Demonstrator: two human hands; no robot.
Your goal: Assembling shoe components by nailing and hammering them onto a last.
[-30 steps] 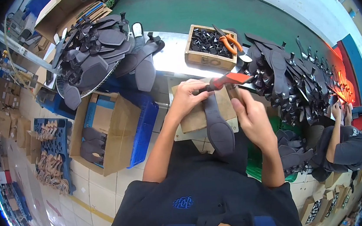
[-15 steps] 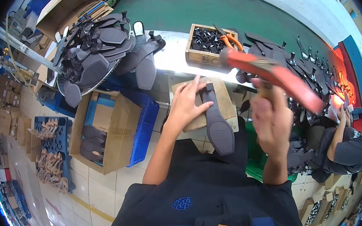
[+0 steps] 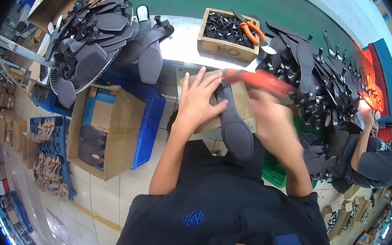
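The right hand (image 3: 273, 114) is gripping a blurred hammer (image 3: 259, 80); the left hand (image 3: 198, 102) is resting spread against the shoe (image 3: 236, 137) between them. Hammering is seemingly underway; how much is remaining is unclear.

Red hammer (image 3: 265, 82): raised well to the right half a second ago; I now see it blurred, its left end at the upper end of the dark sole (image 3: 236, 135).
Right hand (image 3: 270, 113): moved leftward, nearer the sole.
Left hand (image 3: 199, 104): fingers gathered a second ago, now fanned out.
My remote view: shifted; the wooden box (image 3: 228, 51) sits higher.
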